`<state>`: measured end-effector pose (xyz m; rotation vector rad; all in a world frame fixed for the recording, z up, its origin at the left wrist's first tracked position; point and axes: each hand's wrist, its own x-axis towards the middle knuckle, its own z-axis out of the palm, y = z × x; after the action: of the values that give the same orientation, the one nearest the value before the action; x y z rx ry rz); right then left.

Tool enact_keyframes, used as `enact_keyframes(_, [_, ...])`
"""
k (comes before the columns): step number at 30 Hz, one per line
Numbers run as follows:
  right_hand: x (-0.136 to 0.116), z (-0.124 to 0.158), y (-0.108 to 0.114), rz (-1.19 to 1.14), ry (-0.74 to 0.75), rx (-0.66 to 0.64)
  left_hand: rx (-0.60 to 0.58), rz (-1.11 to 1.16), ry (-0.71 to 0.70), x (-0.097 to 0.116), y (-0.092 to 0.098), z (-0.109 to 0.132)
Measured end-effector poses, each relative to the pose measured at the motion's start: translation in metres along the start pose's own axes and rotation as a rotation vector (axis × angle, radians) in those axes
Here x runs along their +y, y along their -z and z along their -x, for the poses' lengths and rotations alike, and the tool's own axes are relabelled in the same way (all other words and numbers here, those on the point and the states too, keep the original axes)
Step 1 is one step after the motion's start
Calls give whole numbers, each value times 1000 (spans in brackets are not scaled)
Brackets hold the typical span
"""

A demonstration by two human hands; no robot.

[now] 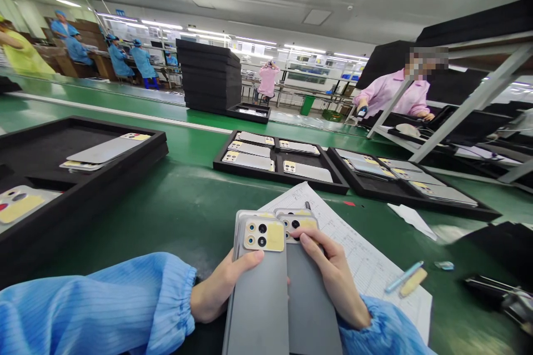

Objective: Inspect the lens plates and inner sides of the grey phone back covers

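In the head view, grey phone back covers (260,294), each with camera rings and a yellow film patch, are fanned in two overlapping stacks in front of me. My left hand (222,283) grips the nearer stack from its left side, with the thumb below the camera block. Around the right edge of the other stack of phone back covers (310,299), my right hand (333,272) is closed, its thumb and fingertips by the camera block. The left stack partly covers the right one. The undersides of both stacks are hidden.
Black foam trays (341,186) with more covers stand across the green table (187,199); another tray (158,150) is at left. Behind is a stack of black trays (208,75). A printed sheet (375,255) carries a blue pen (403,277). A pink-clothed person (395,94) stands beyond the rack.
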<state>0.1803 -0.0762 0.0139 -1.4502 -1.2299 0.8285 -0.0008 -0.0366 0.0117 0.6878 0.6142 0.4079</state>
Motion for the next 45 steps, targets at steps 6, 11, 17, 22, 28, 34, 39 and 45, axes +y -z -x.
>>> enact_keyframes(6, [-1,1,-3,-19,0,37,11,-27,6,-1,0,-1])
enact_keyframes(11, [2,0,-6,-23,-1,53,-24,-22,-46,-6,6,-6])
enact_keyframes(17, [3,0,-8,-72,-47,-40,-36,-102,-151,-9,10,-7])
enact_keyframes(22, [3,7,-12,3,13,-78,-100,-159,-184,-12,12,-9])
enact_keyframes(28, [0,15,-17,15,26,-136,-167,-176,-178,-10,14,-9])
enact_keyframes(34, [-1,11,-16,7,10,-129,-165,51,-57,-6,13,-7])
enact_keyframes(39, [1,9,-14,9,26,-139,-106,61,-46,-7,11,-8])
enact_keyframes(45, [1,10,-15,-3,8,-145,-44,-44,-82,-9,9,-9])
